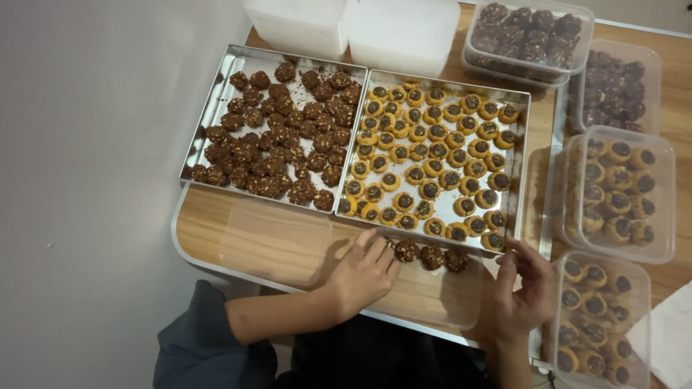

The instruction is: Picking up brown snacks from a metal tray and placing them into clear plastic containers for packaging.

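Containers: two white opaque tubs [353, 29] stand side by side at the far edge of the desk [238, 238], just behind the trays. At the right, one clear plastic box of dark cookies [530, 36] sits partly on top of another [620, 86]. Nearer along that right side, two clear plastic boxes [620, 191] and [602, 317] hold yellow cookies with dark centres. No labels can be made out on any container.

Trays: two rectangular metal trays lie edge to edge in the middle. The left tray [216, 101] carries dark brown nut-studded cookies, crowded and partly heaped. The right tray [520, 144] carries yellow thumbprint cookies with dark centres in rough rows.

Work area: a clear empty-looking container [274, 248] lies on the desk in front of the left tray. Another clear box [432, 295] lies in front of the right tray, with three dark cookies [431, 256] in a row along its far side, touching one another.

Hands: the left hand [364, 270] rests palm down, fingers loosely extended, fingertips just beside the leftmost of the three dark cookies; it grips nothing. The right hand [530, 288] is half curled at the near right corner of the right tray, fingertips close to the tray rim; whether it holds anything cannot be told.

Surface and room: the desk is light wood with a rounded corner. A pale grey floor or wall fills the left of the view. A white sheet [670, 338] lies at the lower right.
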